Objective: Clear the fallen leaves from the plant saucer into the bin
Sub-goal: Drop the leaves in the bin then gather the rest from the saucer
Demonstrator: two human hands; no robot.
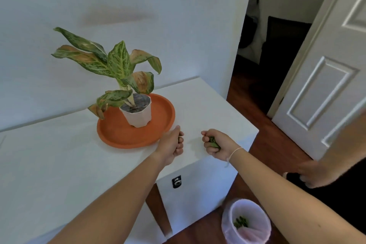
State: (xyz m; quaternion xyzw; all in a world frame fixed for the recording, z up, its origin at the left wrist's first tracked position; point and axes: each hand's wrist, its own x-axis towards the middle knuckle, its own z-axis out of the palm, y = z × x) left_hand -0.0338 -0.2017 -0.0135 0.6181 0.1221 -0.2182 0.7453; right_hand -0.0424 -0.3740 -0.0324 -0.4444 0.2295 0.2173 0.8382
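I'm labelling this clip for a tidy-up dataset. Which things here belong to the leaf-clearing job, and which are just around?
Part of the job:
- orange saucer
- leaves clenched in the right hand
- left hand, closed
- bin, leaves already inside

Just around:
- potted plant
- white cabinet
- door

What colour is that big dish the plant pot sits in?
The saucer is terracotta orange, plain with no pattern; the head view shows it clearly.

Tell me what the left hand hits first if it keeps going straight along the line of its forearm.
Most likely the near rim of the orange saucer: the left hand, closed in a fist, sits just short of it. Beyond that stands the white pot. Height above the rim is unclear.
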